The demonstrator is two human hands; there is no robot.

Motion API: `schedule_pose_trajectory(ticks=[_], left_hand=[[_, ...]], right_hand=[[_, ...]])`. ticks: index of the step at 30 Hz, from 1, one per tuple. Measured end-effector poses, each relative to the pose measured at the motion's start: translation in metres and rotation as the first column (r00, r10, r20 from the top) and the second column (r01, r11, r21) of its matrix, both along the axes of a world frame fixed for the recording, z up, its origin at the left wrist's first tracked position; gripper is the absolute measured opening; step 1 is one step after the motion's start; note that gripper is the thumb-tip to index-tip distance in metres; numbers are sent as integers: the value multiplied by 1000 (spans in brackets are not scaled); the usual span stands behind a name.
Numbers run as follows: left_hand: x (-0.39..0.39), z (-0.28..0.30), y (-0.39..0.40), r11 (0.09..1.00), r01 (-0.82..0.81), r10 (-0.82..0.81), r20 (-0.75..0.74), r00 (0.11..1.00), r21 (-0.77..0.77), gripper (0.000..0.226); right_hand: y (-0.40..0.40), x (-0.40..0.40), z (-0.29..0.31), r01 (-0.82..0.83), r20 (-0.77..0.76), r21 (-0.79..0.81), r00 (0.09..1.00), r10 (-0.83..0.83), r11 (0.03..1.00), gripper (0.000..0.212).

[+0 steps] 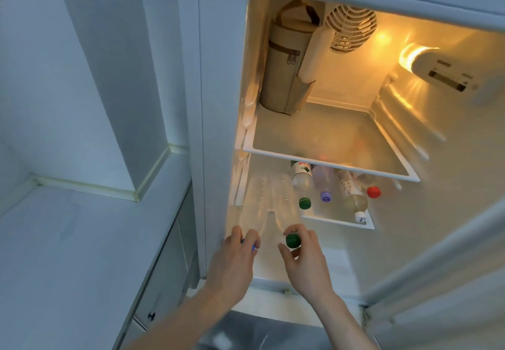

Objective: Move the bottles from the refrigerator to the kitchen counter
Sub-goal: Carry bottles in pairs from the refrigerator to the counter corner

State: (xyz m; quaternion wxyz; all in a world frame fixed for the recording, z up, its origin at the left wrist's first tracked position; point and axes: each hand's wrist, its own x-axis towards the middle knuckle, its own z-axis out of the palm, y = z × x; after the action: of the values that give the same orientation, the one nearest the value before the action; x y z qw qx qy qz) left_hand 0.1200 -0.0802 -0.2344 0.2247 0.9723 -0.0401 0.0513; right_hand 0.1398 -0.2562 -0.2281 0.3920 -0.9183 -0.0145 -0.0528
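refrigerator point(218, 76) is standing open, lit inside, with the kitchen counter point(68, 240) lying off to the left of both grips. upper shelf point(322, 158), sitting above the grips, is carrying only a tan zip bag point(284, 65) at the back. four more bottles point(328, 183) are lying on the lower shelf just behind and right of the grips, caps pointing forward, still waiting. two clear bottles are lying side by side, being drawn out caps first: left clear bottle point(252, 202) with a blue cap, right clear bottle point(284, 199) with a green cap point(293, 241). left hand point(232, 265) is curling closed around the blue-capped neck, cap mostly hidden under the fingers. right hand point(306, 262) is pinching the neck at the green cap between thumb and fingers, half closed. judging the step: pulling straight out level, keeping both necks firmly held since the bodies look smooth and maybe damp, not knocking the neighbours behind, then swinging left to the counter.
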Motion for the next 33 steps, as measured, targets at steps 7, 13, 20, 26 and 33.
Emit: schedule_pose_trajectory(ticks=[7, 13, 20, 26, 33], left_hand=[[-14, 51, 8, 984, -52, 66, 81, 995, -169, 10], [-15, 95, 15, 976, -111, 150, 208, 967, -188, 18], [-68, 85, 22, 951, -300, 301, 8, 954, -75, 20], [-150, 64, 30, 866, -489, 480, -94, 872, -110, 13], [-249, 57, 38, 658, -732, 720, -134, 680, -178, 9]], right_hand=[[-11, -3, 48, 63, 243, 123, 966, -92, 990, 25], [-16, 6, 90, -66, 272, 171, 962, 18, 983, 17], [-8, 6, 94, -337, 3, -10, 942, 337, 942, 11], [32, -23, 57, -605, -160, -75, 792, 589, 793, 19], [86, -64, 47, -784, -199, 85, 591, 782, 615, 12]])
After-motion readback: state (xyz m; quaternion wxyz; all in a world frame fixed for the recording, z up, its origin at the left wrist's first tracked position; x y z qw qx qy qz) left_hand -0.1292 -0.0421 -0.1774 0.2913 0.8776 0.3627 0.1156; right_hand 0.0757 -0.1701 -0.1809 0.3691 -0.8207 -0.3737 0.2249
